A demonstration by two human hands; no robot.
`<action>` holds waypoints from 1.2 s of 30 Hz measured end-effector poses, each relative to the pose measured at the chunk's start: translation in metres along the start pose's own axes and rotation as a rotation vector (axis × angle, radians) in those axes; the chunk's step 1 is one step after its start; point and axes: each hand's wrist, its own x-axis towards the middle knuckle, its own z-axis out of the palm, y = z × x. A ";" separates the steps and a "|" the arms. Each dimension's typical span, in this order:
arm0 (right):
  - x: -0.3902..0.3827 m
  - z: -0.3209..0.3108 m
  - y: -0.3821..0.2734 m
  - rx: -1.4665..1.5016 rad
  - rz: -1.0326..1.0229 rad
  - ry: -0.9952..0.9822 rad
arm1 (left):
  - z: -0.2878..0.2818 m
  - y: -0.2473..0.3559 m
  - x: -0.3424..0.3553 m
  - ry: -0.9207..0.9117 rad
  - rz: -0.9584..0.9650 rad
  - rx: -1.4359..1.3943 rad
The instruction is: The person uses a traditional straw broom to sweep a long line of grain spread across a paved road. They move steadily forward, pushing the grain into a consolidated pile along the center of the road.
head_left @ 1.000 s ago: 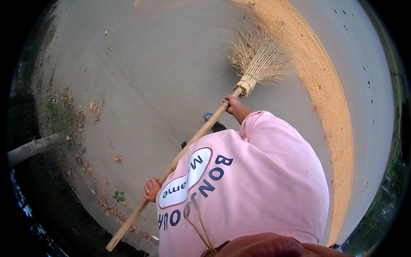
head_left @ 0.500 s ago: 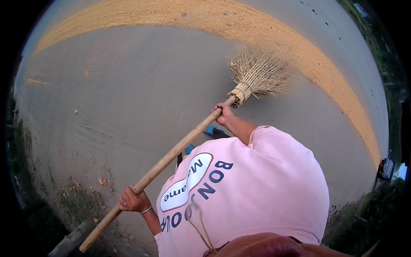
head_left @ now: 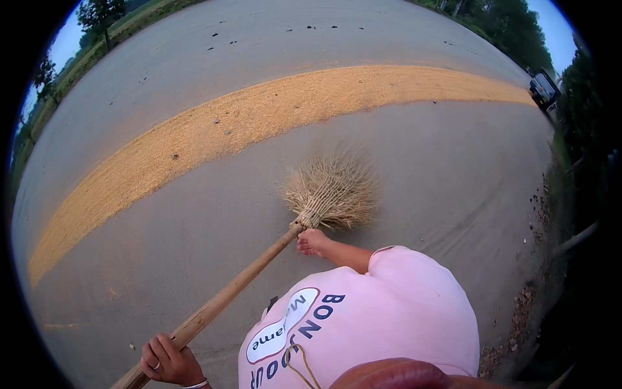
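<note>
A twig broom (head_left: 234, 285) with a long wooden handle slants across my front, its bound bristles (head_left: 334, 188) fanned out over the grey pavement and blurred at the tips. My left hand (head_left: 170, 362), with a ring and a bracelet, is closed round the lower handle. Up by the butt of the bristles, my right hand (head_left: 313, 242) is closed on the broom; its fingertips are partly hidden. Beyond the bristles curves a long band of golden grain (head_left: 311, 91), with bare pavement between the two.
Small dark bits dot the grain and the pavement behind it. A dark vehicle (head_left: 544, 89) stands at the band's far right end. Stones and dry leaves (head_left: 518, 318) line the right edge. Trees (head_left: 102, 16) rise at the far left and far right.
My view has swung up and to the right, bringing in the far pavement and trees. The broom's bristles now sit nearer my chest, apart from the grain. Both hands keep their hold.
</note>
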 end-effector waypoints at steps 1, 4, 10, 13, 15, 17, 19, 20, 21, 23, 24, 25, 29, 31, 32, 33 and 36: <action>-0.011 0.012 -0.028 0.081 -0.157 -0.019 | -0.012 -0.006 0.019 -0.389 -0.110 0.053; -0.076 0.043 -0.143 0.346 -0.646 -0.127 | -0.010 0.002 0.069 -0.070 -0.021 0.044; -0.285 0.113 -0.286 -0.027 -1.726 -0.620 | -0.004 0.037 0.154 0.652 0.093 -0.624; -0.364 0.137 -0.301 -0.396 -1.922 -0.996 | -0.028 0.040 0.199 0.615 0.277 -0.417; -0.400 0.146 -0.289 -0.535 -1.970 -0.754 | -0.026 0.050 0.221 0.479 0.303 -0.282; -0.410 0.146 -0.285 -0.572 -2.016 -0.743 | -0.014 0.054 0.234 0.673 0.328 -0.192; -0.419 0.148 -0.276 -0.604 -2.042 -0.670 | -0.003 0.066 0.245 0.869 0.365 -0.131; -0.424 0.149 -0.273 -0.622 -2.052 -0.644 | 0.002 0.075 0.248 0.803 0.361 -0.169; -0.427 0.149 -0.270 -0.622 -2.054 -0.608 | 0.006 0.079 0.248 0.716 0.364 -0.193; -0.433 0.147 -0.266 -0.625 -2.058 -0.550 | 0.012 0.083 0.247 0.730 0.414 -0.179; -0.433 0.147 -0.266 -0.621 -2.060 -0.544 | 0.012 0.083 0.247 0.747 0.443 -0.151; -0.434 0.148 -0.265 -0.616 -2.064 -0.537 | 0.011 0.085 0.245 0.745 0.441 -0.145; -0.438 0.154 -0.262 -0.619 -2.054 -0.469 | 0.004 0.100 0.236 0.778 0.449 -0.179; -0.438 0.152 -0.259 -0.589 -2.062 -0.459 | 0.006 0.098 0.234 0.831 0.484 -0.168; -0.438 0.152 -0.257 -0.572 -2.066 -0.461 | 0.008 0.097 0.231 0.825 0.485 -0.152; -0.437 0.149 -0.256 -0.548 -2.071 -0.455 | 0.009 0.094 0.230 0.828 0.485 -0.100; -0.434 0.139 -0.253 -0.500 -2.080 -0.427 | 0.007 0.080 0.232 0.854 0.507 -0.024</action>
